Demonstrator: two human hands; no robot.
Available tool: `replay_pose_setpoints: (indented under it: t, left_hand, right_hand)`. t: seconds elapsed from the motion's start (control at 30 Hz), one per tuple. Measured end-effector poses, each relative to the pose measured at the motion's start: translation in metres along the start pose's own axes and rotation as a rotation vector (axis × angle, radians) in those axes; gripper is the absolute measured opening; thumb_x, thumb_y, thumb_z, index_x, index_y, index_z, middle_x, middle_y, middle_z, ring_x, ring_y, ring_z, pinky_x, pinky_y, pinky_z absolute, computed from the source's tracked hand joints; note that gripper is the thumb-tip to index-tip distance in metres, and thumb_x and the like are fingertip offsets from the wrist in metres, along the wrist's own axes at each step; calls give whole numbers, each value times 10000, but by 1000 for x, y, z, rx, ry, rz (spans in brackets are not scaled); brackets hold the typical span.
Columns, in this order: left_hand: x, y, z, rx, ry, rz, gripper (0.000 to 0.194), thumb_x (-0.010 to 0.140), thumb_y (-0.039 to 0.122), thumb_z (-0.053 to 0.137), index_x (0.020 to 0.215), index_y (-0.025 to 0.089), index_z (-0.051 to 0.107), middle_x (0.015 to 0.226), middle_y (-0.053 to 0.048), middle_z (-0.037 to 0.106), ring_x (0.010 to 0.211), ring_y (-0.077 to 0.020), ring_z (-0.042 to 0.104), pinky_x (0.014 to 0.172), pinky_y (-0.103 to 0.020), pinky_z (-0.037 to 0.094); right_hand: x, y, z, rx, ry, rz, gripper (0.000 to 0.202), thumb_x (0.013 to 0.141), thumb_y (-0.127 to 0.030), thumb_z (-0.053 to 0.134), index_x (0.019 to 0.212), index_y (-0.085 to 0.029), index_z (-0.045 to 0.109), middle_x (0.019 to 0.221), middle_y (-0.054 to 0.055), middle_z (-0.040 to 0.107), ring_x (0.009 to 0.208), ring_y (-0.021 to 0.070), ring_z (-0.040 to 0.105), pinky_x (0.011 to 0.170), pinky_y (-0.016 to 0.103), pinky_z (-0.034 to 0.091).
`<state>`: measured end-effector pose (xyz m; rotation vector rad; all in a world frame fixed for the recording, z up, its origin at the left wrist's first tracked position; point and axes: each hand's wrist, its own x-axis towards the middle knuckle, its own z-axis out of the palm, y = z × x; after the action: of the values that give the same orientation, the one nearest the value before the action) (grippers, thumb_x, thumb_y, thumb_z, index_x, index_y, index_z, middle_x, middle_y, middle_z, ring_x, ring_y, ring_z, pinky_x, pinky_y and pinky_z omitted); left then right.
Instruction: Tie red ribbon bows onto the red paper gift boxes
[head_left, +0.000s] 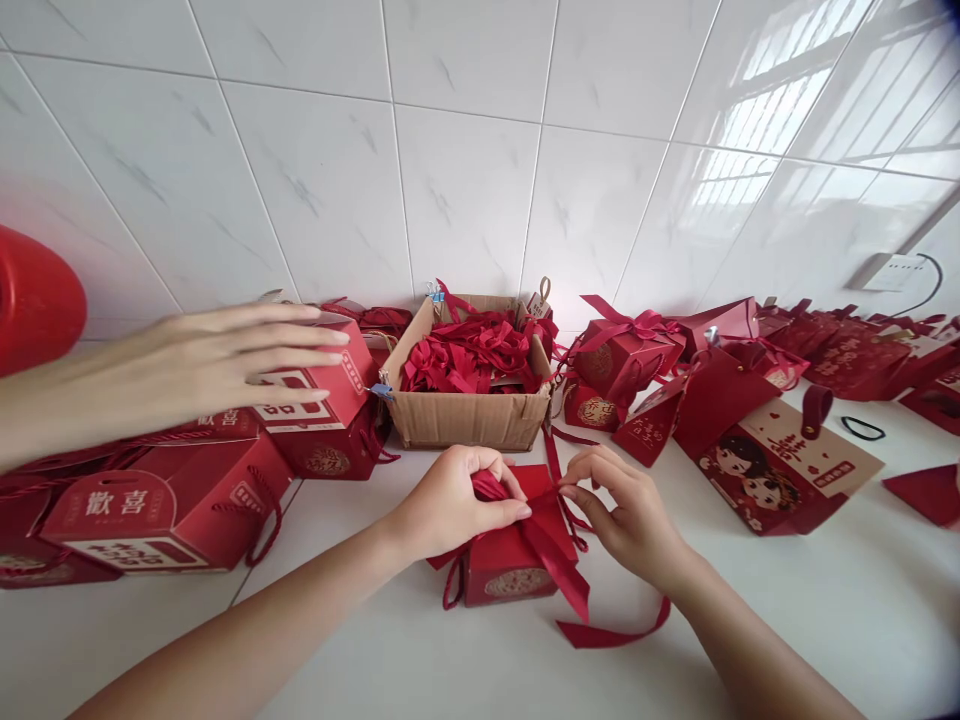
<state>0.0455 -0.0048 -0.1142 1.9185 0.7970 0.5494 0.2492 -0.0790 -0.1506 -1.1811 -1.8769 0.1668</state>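
Observation:
A small red gift box (517,580) with a gold round emblem stands on the white surface in front of me. A dark red ribbon (551,565) lies across its top, one tail hanging over the front and another trailing to the right. My left hand (457,505) is closed on a bunched loop of the ribbon at the box's upper left. On the other side, my right hand (634,515) pinches a strand of the same ribbon between thumb and fingers. The ribbon's crossing point is partly hidden by my left fingers. A twisted red cord handle shows at the box's left.
An open cardboard box (465,420) full of red ribbons stands against the tiled wall. Another person's hand (202,355) reaches over stacked red boxes (187,490) at left. More gift boxes and a box with cartoon figures (772,470) stand at right. A black hair tie (862,429) lies near them.

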Motion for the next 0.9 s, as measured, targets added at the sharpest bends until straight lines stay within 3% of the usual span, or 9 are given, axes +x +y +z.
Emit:
replay_pose_setpoints:
  t: [0.1, 0.23, 0.37, 0.57, 0.9]
  left_hand:
    - [2, -3, -3, -11, -25, 31, 222, 687, 299, 741, 653, 190, 550, 835, -25, 693, 1055, -211, 579, 883, -297, 423]
    - [1, -2, -7, 54, -52, 26, 217, 703, 327, 726, 789, 199, 574, 896, -8, 661, 905, -180, 590, 800, -293, 446]
    - [-2, 3, -9, 17, -107, 26, 304, 699, 357, 735, 890, 206, 553, 941, 1, 651, 835, -152, 581, 764, -274, 457]
    - [-1, 6, -3, -37, -37, -31, 265, 754, 392, 678, 679, 182, 536, 893, -34, 693, 897, -194, 600, 757, -292, 441]
    - [3, 0, 0, -70, -27, 45, 430, 702, 315, 715, 540, 208, 331, 814, -38, 726, 1101, -227, 571, 885, -316, 426]
  right_hand:
    - [0, 0, 1, 17, 24, 42, 77, 905, -155, 515, 856, -206, 547, 832, 24, 608, 786, 140, 529, 682, 261, 433]
    - [1, -1, 1, 107, -14, 132, 86, 911, -214, 525, 841, -202, 573, 759, 14, 600, 692, 123, 507, 616, 250, 404]
    - [1, 1, -1, 371, -102, 270, 100, 920, -280, 523, 876, -198, 558, 749, 7, 557, 662, 113, 475, 600, 253, 393]
    - [1, 1, -1, 817, -113, 442, 129, 887, -307, 587, 921, -212, 507, 708, -38, 459, 579, 69, 388, 498, 205, 327]
    - [0, 0, 0, 697, 39, 338, 209, 857, -320, 615, 769, -198, 470, 664, -23, 463, 528, 79, 400, 442, 220, 349]
